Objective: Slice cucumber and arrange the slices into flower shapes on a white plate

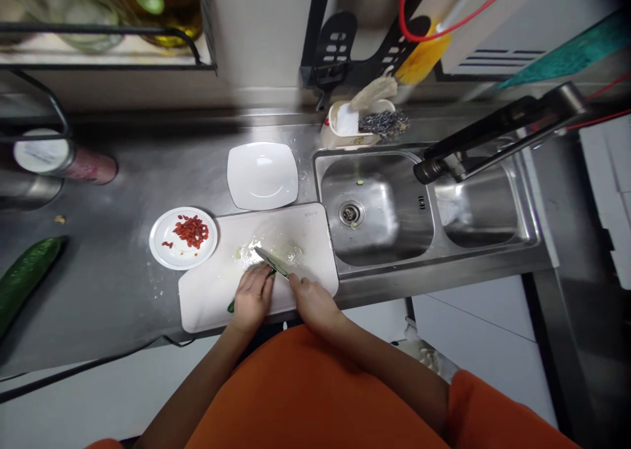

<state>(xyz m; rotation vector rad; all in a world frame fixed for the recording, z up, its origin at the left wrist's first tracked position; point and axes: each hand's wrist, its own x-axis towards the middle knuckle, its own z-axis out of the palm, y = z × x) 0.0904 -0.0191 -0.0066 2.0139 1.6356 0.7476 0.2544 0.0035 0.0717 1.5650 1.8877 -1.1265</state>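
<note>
Now cucumber [231, 306] under left hand [252, 298] (knife [271, 262] right).

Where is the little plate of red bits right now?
In the head view, the round white plate of red bits sits on the steel counter, touching the cutting board's upper-left corner, left of the square white plate.

Square white plate [262, 175] behind board; whole cucumber [24, 275] far left; sink [384, 238].
</note>
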